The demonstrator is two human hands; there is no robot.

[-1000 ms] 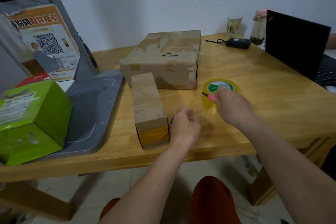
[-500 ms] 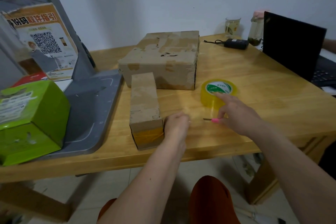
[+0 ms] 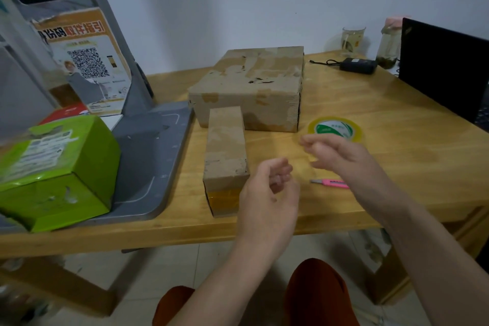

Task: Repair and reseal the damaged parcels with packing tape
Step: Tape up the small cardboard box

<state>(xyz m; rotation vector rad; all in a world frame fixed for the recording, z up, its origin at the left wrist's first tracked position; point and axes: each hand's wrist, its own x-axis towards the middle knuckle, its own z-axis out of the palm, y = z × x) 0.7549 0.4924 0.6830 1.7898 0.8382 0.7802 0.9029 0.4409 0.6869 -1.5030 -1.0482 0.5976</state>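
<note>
Wooden worktop [image 3: 397, 119] under a pale wall, carrying everything. Near the front edge, a long parcel [image 3: 226, 151], end-on, yellow tape across its near face, far end touching a bigger parcel [image 3: 254, 87] patched with old tape. Just right, a tape roll [image 3: 334, 128] lying flat; nearer, a pink cutter [image 3: 330, 183] on the wood. Left hand [image 3: 270, 193] raised beside the long parcel's near end, fingers loosely curled, grip empty. Right hand [image 3: 338, 153] hovering above the cutter, fingers relaxed, holding nothing. Far left, green box [image 3: 53, 174] on a grey tray [image 3: 158, 156]; far right, laptop [image 3: 447, 69].
</note>
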